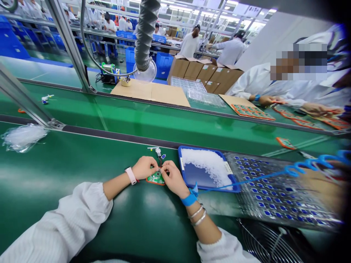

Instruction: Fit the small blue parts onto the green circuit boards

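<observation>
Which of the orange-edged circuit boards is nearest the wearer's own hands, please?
The board at the left hand and right hand, left of the blue tray; the others are beyond the dark rail.

Green bench (131, 226), blue tray (179, 160), circuit board (155, 178), plastic bag (24, 137)

Green everywhere in here, even the worktop (131, 226)
Bright blue tray (236, 187), white pellets (196, 157), orange-edged green circuit board (156, 178)

The person wore loose white sleeves gathered at the cuffs, a pale pink wristband, a blue wrist strap with coiled cord, and silvery bangles.
</observation>
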Demonstrator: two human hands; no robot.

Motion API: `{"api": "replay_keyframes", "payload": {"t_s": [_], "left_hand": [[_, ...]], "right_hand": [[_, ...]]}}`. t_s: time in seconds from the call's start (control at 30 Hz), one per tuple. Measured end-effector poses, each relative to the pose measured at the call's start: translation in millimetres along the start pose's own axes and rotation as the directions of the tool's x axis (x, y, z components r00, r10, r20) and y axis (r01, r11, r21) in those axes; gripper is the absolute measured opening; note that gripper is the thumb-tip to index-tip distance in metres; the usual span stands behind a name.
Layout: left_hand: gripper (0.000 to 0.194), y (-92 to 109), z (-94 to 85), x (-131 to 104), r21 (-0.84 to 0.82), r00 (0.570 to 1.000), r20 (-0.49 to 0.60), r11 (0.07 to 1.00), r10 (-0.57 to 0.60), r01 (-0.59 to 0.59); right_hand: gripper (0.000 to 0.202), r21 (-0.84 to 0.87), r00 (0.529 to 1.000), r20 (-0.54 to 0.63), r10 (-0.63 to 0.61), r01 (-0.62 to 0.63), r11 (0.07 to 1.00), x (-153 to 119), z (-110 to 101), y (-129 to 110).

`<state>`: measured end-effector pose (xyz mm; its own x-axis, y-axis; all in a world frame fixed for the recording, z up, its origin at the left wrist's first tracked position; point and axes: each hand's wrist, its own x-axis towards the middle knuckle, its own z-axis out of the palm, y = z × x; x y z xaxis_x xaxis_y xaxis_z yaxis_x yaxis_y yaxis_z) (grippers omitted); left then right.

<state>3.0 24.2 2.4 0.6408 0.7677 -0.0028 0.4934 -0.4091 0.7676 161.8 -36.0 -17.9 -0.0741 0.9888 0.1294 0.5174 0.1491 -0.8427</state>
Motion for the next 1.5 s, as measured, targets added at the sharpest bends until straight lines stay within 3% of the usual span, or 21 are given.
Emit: {"api": "replay_keyframes", "payload": {"t_s": [0.13, 0.23, 0.33, 0.43, 0.5, 0.57, 0.87, 1.13, 1.5], "left_hand": [[0.009, -1, 0.7, -4, -0.018, 0.998, -0.032, 0.999, 0.048, -0.049], [0.006, -4, 2.4, -10, 0.011, 0.988, -0.067, 0.990, 0.138, -0.137], [0.008, -7, 3.0, -13, 0.080, 0.985, -0.050, 0.983, 0.168, -0.163], [0.011, -10, 2.6, -13, 0.099, 0.985, -0.017, 0.981, 0.170, -0.167], [0.011, -12, 2.6, -12, 0.103, 0.984, 0.000, 0.979, 0.175, -0.175], [0.012, -14, 2.7, -11, 0.105, 0.984, 0.011, 0.978, 0.178, -0.178], [0.011, -11, 1.2, -10, 0.117, 0.979, 0.035, 0.972, 0.201, -0.204], [0.011, -12, 1.3, -11, 0.120, 0.976, 0.035, 0.969, 0.214, -0.217], [0.012, -13, 1.5, -11, 0.115, 0.975, 0.040, 0.969, 0.217, -0.220]], "right_hand": [[0.014, -0.016, 0.999, -0.042, -0.015, 0.015, 1.000, -4, 3, -8], [0.014, -0.059, 0.988, -0.128, -0.085, 0.078, 0.995, -7, -9, -13], [0.014, -0.182, 0.950, -0.291, -0.117, 0.065, 0.981, -10, -48, 3], [0.014, -0.327, 0.879, -0.474, -0.054, -0.119, 0.938, -15, -98, 39], [0.014, -0.387, 0.881, -0.473, 0.003, -0.210, 0.898, -20, -122, 62], [0.011, -0.416, 0.901, -0.432, 0.027, -0.226, 0.881, -25, -133, 77], [0.019, -0.489, 0.960, -0.280, -0.020, -0.124, 0.863, -33, -135, 77], [0.011, -0.474, 0.948, -0.314, -0.049, -0.112, 0.873, -29, -134, 72], [0.012, -0.542, 0.961, -0.262, -0.086, -0.073, 0.837, -28, -130, 81]]}}
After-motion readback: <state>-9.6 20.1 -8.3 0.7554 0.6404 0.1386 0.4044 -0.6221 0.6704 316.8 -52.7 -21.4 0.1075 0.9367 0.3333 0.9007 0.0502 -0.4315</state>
